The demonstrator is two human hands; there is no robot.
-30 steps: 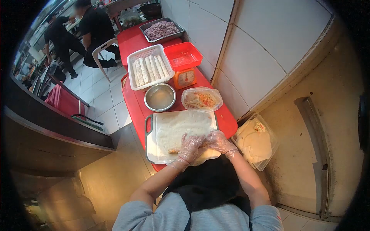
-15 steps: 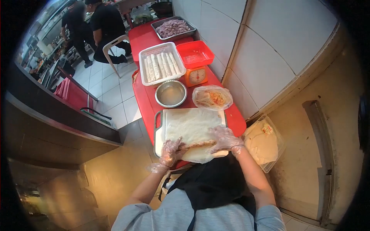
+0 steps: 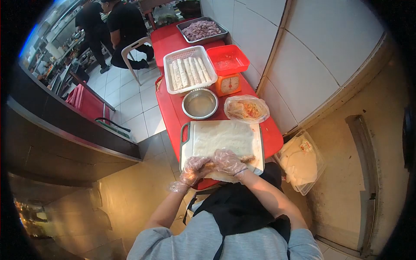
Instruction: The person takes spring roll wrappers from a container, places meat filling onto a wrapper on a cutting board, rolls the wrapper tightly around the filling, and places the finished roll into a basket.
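A smooth red worktop point(image 3: 273, 134) carries, at its near end, a white rectangular cutting board with a grey handle point(image 3: 186, 151). On this lies a thin, pale, soft sheet point(image 3: 223, 136). At its near part, the clear-gloved left hand point(image 3: 195, 169) and clear-gloved right hand point(image 3: 229, 161) sit side by side, each grip partly curled; whether either is closed on the narrow brownish filling strip point(image 3: 248, 159) beneath, I cannot tell.
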